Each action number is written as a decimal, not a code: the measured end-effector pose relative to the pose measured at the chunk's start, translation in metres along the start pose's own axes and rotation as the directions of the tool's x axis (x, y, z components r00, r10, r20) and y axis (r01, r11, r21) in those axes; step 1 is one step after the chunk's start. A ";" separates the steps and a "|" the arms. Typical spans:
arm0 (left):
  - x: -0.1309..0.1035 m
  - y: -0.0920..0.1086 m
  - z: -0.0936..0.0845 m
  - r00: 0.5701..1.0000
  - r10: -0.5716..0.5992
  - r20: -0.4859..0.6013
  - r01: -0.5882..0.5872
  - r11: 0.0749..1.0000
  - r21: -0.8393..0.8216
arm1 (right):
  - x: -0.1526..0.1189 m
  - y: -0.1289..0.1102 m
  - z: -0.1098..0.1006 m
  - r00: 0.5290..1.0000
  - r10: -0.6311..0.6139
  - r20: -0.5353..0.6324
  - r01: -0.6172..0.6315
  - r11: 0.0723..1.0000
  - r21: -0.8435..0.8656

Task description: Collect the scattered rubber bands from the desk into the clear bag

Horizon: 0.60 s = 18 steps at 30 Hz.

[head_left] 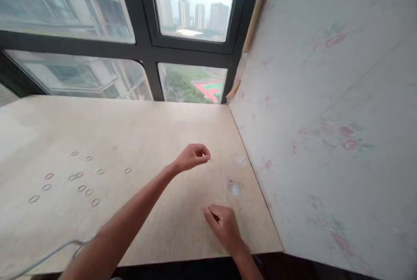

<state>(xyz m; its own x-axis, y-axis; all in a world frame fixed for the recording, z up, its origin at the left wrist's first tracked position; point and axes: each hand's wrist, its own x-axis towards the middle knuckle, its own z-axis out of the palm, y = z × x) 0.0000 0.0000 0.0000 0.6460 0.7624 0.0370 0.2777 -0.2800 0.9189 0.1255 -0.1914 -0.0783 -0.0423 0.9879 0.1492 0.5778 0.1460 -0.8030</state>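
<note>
Pinch work, by the look of it: your left hand [192, 157] is pinched narrow, apparently on a tiny item [210, 160] right at its tips. Your right hand [224, 224] curls near the plastic bag [235, 190]; can't tell if it holds anything. Next move calls for a light, steady grip.

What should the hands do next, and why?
Maybe the left hand should gently set the tiny, pale thing down on the pale, wood-grained table. Its fingers seem to pinch it at their tips, and thin, round, brownish and grey rings lie spread out there.
</note>
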 end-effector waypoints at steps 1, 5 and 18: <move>0.002 0.001 0.013 0.999 0.030 0.013 -0.031 0.997 0.068 | 0.000 0.000 0.000 1.000 0.001 -0.002 -0.001 1.000 0.007; 0.008 0.004 0.054 0.983 0.153 0.098 -0.176 0.935 0.309 | 0.002 0.000 -0.002 1.000 0.012 -0.015 -0.011 1.000 0.026; 0.015 -0.001 0.082 0.930 0.243 0.275 -0.349 0.815 0.462 | 0.002 -0.001 -0.006 0.999 0.024 -0.026 -0.024 0.999 0.024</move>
<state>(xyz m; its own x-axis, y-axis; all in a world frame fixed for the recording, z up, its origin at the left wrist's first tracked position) 0.0684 -0.0362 -0.0324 0.8638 0.4810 0.1497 0.3295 -0.7642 0.5544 0.1300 -0.1898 -0.0740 -0.0075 0.9895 0.1444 0.5588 0.1239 -0.8200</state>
